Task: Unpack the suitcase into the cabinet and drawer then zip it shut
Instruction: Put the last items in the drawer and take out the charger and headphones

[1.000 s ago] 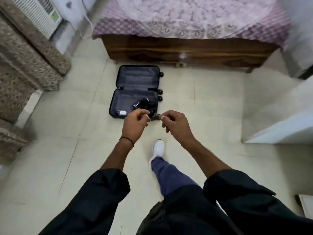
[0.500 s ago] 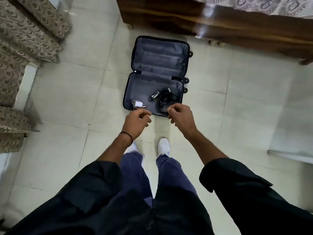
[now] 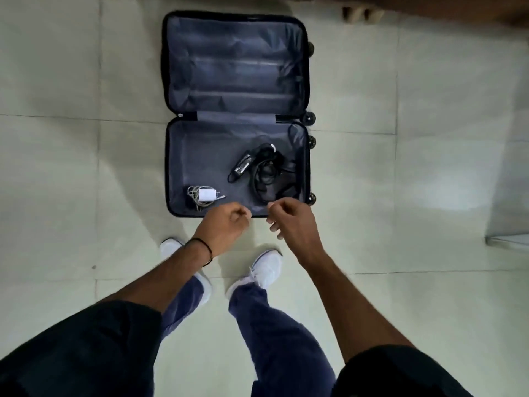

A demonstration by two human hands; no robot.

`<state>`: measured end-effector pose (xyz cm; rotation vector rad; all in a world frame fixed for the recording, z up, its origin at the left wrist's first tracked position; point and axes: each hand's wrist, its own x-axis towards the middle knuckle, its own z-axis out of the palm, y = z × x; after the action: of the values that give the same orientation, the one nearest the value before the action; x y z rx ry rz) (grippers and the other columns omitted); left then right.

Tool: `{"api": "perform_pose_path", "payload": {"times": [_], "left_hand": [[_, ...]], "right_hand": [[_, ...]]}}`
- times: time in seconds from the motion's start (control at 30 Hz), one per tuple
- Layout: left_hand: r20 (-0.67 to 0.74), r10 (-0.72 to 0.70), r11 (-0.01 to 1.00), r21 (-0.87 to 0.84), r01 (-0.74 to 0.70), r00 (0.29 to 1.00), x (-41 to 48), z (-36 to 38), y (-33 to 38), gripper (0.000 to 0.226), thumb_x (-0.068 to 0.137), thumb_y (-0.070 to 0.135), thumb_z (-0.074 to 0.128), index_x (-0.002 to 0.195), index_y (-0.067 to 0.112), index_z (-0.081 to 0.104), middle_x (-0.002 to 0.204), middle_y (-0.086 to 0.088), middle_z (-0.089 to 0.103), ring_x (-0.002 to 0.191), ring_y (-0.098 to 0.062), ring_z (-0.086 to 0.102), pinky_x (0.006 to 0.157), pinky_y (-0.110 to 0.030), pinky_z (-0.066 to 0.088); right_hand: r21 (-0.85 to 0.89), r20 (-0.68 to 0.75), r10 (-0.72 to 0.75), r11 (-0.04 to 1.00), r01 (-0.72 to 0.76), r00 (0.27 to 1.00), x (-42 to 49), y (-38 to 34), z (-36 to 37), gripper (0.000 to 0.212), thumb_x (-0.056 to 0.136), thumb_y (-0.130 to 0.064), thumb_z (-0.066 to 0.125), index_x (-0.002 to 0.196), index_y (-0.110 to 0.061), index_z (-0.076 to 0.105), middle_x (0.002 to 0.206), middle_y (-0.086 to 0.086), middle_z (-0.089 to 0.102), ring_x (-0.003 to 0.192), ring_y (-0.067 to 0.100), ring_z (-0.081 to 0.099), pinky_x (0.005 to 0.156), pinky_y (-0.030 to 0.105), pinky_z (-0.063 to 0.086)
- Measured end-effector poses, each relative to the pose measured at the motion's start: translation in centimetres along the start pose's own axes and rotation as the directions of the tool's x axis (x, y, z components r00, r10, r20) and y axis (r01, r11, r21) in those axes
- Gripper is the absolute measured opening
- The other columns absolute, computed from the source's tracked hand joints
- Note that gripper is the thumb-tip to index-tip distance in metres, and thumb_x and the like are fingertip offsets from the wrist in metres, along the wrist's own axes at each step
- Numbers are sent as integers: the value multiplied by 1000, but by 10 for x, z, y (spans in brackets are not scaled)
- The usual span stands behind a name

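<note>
A black suitcase (image 3: pixel 183 156) lies open flat on the tiled floor, both halves lined in grey-blue. The far half holds nothing. In the near half lie a white charger with its coiled cable (image 3: pixel 204 194) at the front left and a black adapter with tangled black cables (image 3: pixel 262 170) to the right. My left hand (image 3: pixel 224 226) hovers over the suitcase's front edge, fingers curled with nothing in them. My right hand (image 3: pixel 292 222) is beside it, loosely curled and holding nothing.
My feet in white shoes (image 3: pixel 266 269) stand on the floor just in front of the suitcase. A wooden bed frame (image 3: pixel 429 7) runs along the top edge. A pale panel edge (image 3: pixel 506 239) shows at the right. Bare tiles lie left and right.
I have walked up to the suitcase and my view has tipped down. It now fills the upper middle. Both hands stay raised in front, slightly apart.
</note>
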<state>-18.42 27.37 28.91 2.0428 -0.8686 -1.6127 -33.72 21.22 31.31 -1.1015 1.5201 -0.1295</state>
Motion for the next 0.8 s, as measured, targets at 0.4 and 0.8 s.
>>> {"api": "perform_pose_path", "payload": {"times": [0.4,0.8], "left_hand": [[-250,271,908,387,-161,929,336,73,-160,65,89,26,62,146,34,33,135,-13,33,115,-33,48,105,-41,41],[-109,230,864,480,-151,967,431,57,-158,35,82,37,71,106,12,64,107,-15,67,103,-34,63,81,-34,48]], "right_hand": [[-899,33,-338,401,176,941,345,153,32,76,80,-39,74,145,-22,39,145,8,44,134,39,37,109,52,33],[-748,-127,-404,639,181,906,371,188,52,57,73,-39,78,127,-27,65,114,6,57,105,38,61,83,42,50]]}}
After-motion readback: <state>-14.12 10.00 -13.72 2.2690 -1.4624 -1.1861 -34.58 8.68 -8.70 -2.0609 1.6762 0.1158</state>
